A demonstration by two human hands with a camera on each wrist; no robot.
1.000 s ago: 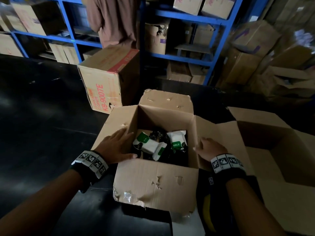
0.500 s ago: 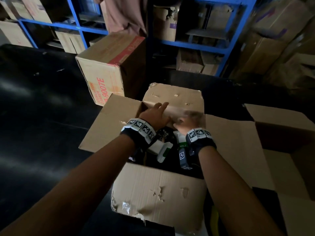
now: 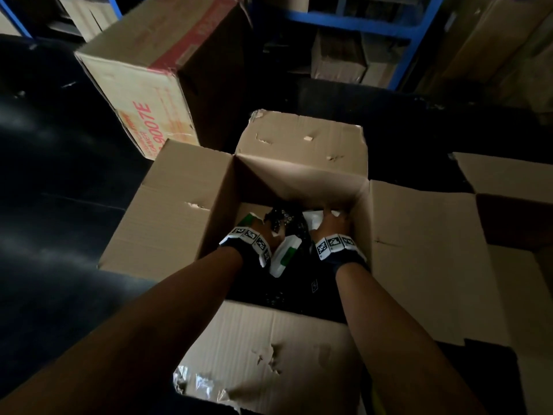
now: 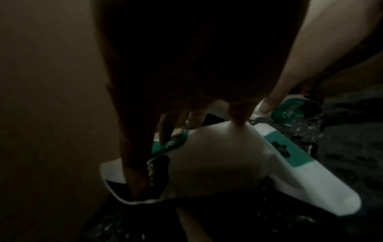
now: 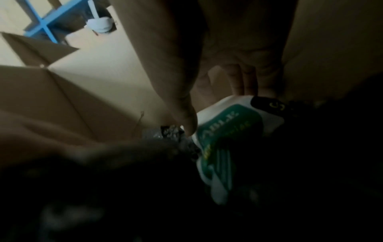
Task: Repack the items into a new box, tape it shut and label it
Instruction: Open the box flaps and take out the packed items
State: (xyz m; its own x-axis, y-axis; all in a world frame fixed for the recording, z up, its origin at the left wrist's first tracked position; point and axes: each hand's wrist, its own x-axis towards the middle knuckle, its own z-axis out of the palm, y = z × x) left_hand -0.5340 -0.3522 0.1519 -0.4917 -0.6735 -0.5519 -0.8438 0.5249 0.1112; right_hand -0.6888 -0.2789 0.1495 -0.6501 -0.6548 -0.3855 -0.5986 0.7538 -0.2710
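Note:
A worn open cardboard box (image 3: 263, 342) sits in front of me with both hands down inside it. It holds white packets with green labels and dark shiny wrapped items (image 3: 281, 218). My left hand (image 3: 269, 233) is at the box's left side, thumb and fingers curled round a white packet (image 4: 217, 155); another white packet (image 3: 284, 254) lies beside my wrist. My right hand (image 3: 333, 223) is near the far right corner, thumb (image 5: 186, 117) and fingers pinching a green-labelled white packet (image 5: 228, 131). A second open box (image 3: 508, 187) stands empty-looking to the right.
A closed carton with red print (image 3: 143, 85) stands behind and to the left on the dark table (image 3: 59, 190). Blue shelving (image 3: 359, 19) stacked with cartons runs along the back. The old box's flaps are spread outward on all sides.
Both hands moved off the box flaps, over the opening and down into the box; each now grips a white packet. My view has tilted downward and closer.

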